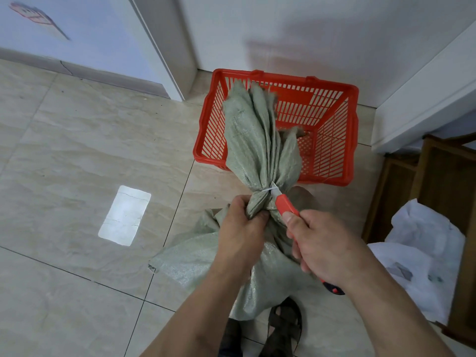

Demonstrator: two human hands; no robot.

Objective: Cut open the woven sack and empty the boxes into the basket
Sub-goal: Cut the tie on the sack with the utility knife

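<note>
The tiled floor (77,155) carries all items; a bright rectangular light patch lies on it at left. The red slatted basket (332,109) stands at the far side against the white wall, with no boxes visible inside. The green woven sack (195,256) rests on the floor near the person's sandalled feet, its gathered neck raised so the loose top fans out in front of the basket's near left corner. A white tie (265,189) cinches the neck. The left hand (240,233) has its grip clenched around the neck just below the tie. The right hand (325,243) grasps a red utility knife (284,203), blade tip touching the tie. White bags (422,253) lie at right beside wooden furniture. No legible writing or brand marks are visible.
</note>
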